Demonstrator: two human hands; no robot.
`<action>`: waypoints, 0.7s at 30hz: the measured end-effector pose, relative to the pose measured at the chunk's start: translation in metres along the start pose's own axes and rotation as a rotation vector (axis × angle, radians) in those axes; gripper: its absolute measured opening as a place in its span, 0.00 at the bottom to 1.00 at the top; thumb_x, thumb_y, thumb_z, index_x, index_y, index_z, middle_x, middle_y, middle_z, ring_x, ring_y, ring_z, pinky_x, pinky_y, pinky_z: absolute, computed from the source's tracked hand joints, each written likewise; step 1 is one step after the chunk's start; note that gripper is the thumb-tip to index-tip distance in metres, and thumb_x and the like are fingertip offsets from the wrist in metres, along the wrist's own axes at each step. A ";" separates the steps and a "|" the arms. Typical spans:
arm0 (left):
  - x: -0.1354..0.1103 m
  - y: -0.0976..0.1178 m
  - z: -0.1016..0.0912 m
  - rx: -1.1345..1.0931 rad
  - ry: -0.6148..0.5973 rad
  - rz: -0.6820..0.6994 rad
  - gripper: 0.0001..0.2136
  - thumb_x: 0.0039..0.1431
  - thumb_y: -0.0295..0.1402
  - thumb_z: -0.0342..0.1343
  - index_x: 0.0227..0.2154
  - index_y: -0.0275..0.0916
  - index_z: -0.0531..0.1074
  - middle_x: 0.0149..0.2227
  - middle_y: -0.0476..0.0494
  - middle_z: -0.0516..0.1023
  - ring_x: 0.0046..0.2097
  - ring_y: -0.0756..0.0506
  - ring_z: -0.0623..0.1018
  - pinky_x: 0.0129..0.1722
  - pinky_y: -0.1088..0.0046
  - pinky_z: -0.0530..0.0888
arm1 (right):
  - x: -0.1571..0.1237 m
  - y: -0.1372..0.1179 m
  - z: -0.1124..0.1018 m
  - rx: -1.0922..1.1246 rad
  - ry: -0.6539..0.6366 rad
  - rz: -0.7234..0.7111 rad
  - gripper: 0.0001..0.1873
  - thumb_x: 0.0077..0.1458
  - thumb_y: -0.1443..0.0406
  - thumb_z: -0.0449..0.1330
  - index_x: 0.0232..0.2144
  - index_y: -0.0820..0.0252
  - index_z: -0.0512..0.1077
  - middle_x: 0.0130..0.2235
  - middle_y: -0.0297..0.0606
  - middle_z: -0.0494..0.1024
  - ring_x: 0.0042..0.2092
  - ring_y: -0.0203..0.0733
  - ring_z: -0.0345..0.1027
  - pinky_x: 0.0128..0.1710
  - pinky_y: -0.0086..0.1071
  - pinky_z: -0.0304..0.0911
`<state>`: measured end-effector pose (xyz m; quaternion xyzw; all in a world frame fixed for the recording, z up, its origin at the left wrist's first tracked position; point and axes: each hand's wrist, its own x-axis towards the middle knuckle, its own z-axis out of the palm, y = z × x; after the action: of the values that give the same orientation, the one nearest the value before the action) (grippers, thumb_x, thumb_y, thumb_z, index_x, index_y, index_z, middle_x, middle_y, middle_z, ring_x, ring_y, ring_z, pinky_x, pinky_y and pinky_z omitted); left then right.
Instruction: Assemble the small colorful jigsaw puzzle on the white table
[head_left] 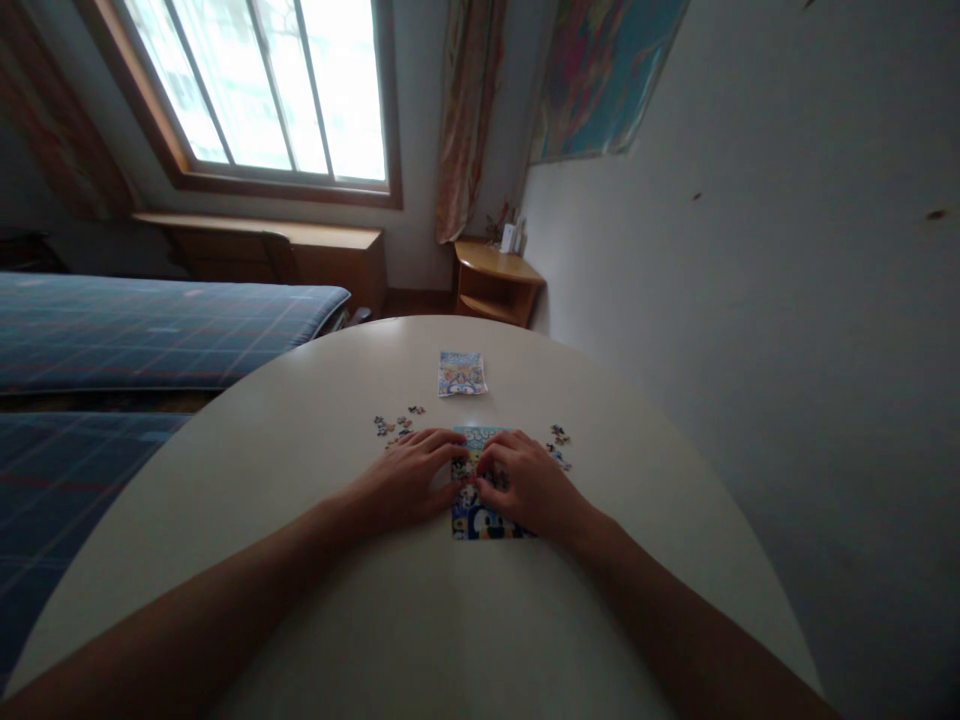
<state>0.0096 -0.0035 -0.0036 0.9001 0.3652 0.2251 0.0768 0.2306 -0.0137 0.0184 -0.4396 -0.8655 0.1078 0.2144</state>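
Note:
A colourful jigsaw puzzle (480,524) lies flat on the table in front of me, its pieces forming a cartoon picture with a blue border. My left hand (411,474) rests at its left edge, fingers stretched out and thumb reaching onto the picture. Over the right part is my right hand (525,484), with thumb and forefinger bent towards each other low over the middle of the puzzle. Whatever is between those fingertips is too small to make out. Both hands cover parts of the picture.
Loose puzzle pieces (384,426) lie beyond my left hand, and more pieces (558,436) lie beyond my right. A small printed packet or sheet (462,374) is farther back on the round white table (330,620). A mattress (150,330) stands left; a wall (787,350) rises right.

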 end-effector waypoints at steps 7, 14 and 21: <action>0.000 0.001 -0.002 0.010 -0.019 -0.003 0.15 0.64 0.37 0.55 0.52 0.43 0.69 0.58 0.41 0.72 0.58 0.38 0.72 0.58 0.53 0.69 | -0.001 0.009 -0.012 0.015 0.026 -0.046 0.06 0.54 0.70 0.64 0.35 0.55 0.78 0.42 0.40 0.77 0.47 0.44 0.69 0.51 0.41 0.63; 0.000 0.002 -0.002 0.001 -0.010 0.001 0.14 0.63 0.37 0.55 0.51 0.43 0.70 0.58 0.41 0.72 0.58 0.38 0.72 0.58 0.53 0.69 | -0.004 0.016 -0.018 -0.025 -0.010 -0.159 0.10 0.56 0.68 0.65 0.39 0.49 0.81 0.42 0.38 0.77 0.46 0.43 0.69 0.49 0.41 0.61; 0.000 0.000 -0.002 -0.002 -0.020 -0.010 0.15 0.63 0.37 0.55 0.51 0.43 0.70 0.58 0.40 0.72 0.58 0.37 0.72 0.58 0.52 0.69 | -0.005 0.020 -0.018 -0.122 -0.098 -0.235 0.14 0.56 0.66 0.64 0.43 0.44 0.80 0.43 0.37 0.78 0.45 0.44 0.68 0.51 0.41 0.59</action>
<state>0.0090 -0.0040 -0.0022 0.9004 0.3687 0.2158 0.0825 0.2562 -0.0060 0.0256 -0.3419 -0.9254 0.0504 0.1558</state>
